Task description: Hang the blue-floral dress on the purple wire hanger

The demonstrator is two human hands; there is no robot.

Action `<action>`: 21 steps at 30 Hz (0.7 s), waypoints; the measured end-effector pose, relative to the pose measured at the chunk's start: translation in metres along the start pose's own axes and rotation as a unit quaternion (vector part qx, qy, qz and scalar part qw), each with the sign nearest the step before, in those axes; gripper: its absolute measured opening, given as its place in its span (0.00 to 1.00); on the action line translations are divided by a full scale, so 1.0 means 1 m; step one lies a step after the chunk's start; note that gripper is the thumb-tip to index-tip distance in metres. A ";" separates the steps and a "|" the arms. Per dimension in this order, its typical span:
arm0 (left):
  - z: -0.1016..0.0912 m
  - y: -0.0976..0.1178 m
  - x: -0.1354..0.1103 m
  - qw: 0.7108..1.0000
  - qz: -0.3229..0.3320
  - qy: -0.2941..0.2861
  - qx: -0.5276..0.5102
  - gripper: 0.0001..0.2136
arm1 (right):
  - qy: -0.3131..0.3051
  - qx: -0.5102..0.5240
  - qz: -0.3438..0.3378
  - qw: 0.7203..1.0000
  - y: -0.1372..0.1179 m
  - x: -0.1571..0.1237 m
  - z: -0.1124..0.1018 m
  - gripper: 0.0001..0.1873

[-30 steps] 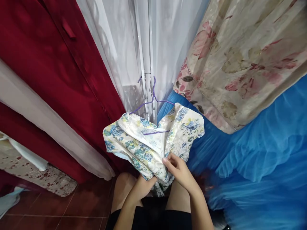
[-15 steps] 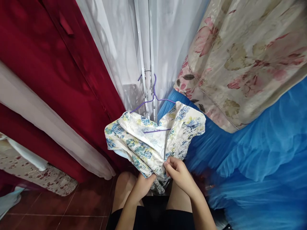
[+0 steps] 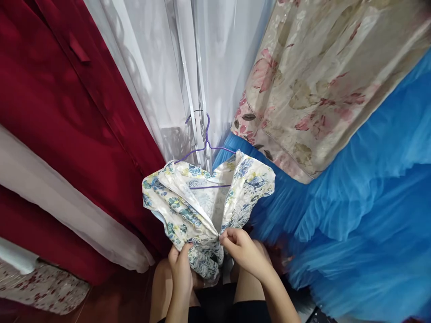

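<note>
A white dress with blue, green and yellow flowers (image 3: 183, 211) hangs on a purple hanger (image 3: 207, 146), its opening parted in a V. My left hand (image 3: 181, 264) pinches the dress's left edge, thumb on top. At the bottom of the V, the thumb and fingertips of my right hand (image 3: 240, 246) are closed on the opening's edge; whether a small fastener is between them I cannot make out. The lower part of the dress bunches between my knees.
Two white uprights (image 3: 198, 80) carry the hanger before a white cloth (image 3: 148, 58). Dark red fabric (image 3: 74, 94) hangs on the left. To the right are a beige floral garment (image 3: 303, 94) and blue ruffled tulle (image 3: 350, 224). Reddish tiles (image 3: 114, 296) show at lower left.
My left hand has moved leftward to the dress's side edge. My right hand stays at the bottom of the opening, which is spread wider. The whole view has shifted slightly.
</note>
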State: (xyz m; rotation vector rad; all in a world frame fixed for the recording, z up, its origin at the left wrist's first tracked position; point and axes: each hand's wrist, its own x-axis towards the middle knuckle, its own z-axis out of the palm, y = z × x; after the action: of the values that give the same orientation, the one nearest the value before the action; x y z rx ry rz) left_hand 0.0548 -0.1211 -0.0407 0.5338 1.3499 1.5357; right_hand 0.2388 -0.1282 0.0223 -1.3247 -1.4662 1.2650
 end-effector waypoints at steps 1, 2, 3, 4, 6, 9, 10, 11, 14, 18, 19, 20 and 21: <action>-0.001 -0.001 -0.001 1.000 -0.005 -0.007 0.003 0.18 | 0.004 0.003 0.001 1.000 0.000 0.000 0.001 0.15; -0.001 -0.002 -0.002 1.000 -0.009 -0.015 0.009 0.18 | 0.013 0.008 0.006 1.000 0.000 0.001 0.002 0.16; -0.002 -0.002 -0.003 1.000 -0.014 -0.021 0.016 0.18 | 0.025 0.015 0.014 0.999 0.001 0.002 0.003 0.16; -0.002 -0.002 -0.006 0.999 -0.018 -0.028 0.025 0.18 | 0.040 0.025 0.022 0.999 0.001 0.002 0.004 0.16; -0.003 -0.001 -0.011 0.998 -0.025 -0.043 0.042 0.18 | 0.066 0.050 0.035 0.996 0.003 0.004 0.006 0.17; -0.004 0.002 -0.015 0.998 -0.009 -0.045 0.036 0.19 | 0.079 0.098 0.037 0.991 0.006 0.007 0.011 0.18; -0.006 0.003 -0.014 0.999 0.005 -0.030 0.021 0.20 | 0.079 0.115 0.036 0.990 0.008 0.008 0.012 0.19; -0.009 0.003 -0.012 1.000 0.020 -0.012 0.002 0.21 | 0.079 0.129 0.035 0.988 0.010 0.008 0.012 0.19; -0.023 0.005 0.002 0.997 0.060 0.029 -0.042 0.21 | 0.097 0.161 0.033 0.982 0.013 0.010 0.006 0.17; -0.040 0.008 0.022 0.985 0.154 0.081 -0.015 0.11 | 0.148 0.181 0.024 0.972 0.012 0.009 -0.012 0.17; -0.040 0.009 0.023 0.977 0.189 0.103 0.000 0.10 | 0.150 0.181 0.024 0.972 0.011 0.008 -0.015 0.18; -0.038 0.010 0.022 0.967 0.223 0.124 0.015 0.11 | 0.145 0.178 0.025 0.973 0.011 0.006 -0.016 0.18; -0.033 0.011 0.018 0.958 0.251 0.136 0.031 0.11 | 0.134 0.176 0.030 0.975 0.011 0.005 -0.016 0.18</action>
State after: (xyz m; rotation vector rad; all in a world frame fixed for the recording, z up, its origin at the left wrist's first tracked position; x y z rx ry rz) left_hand 0.0155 -0.1204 -0.0446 0.7703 1.5511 2.0425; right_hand 0.2555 -0.1214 0.0142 -1.2480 -0.9689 1.2591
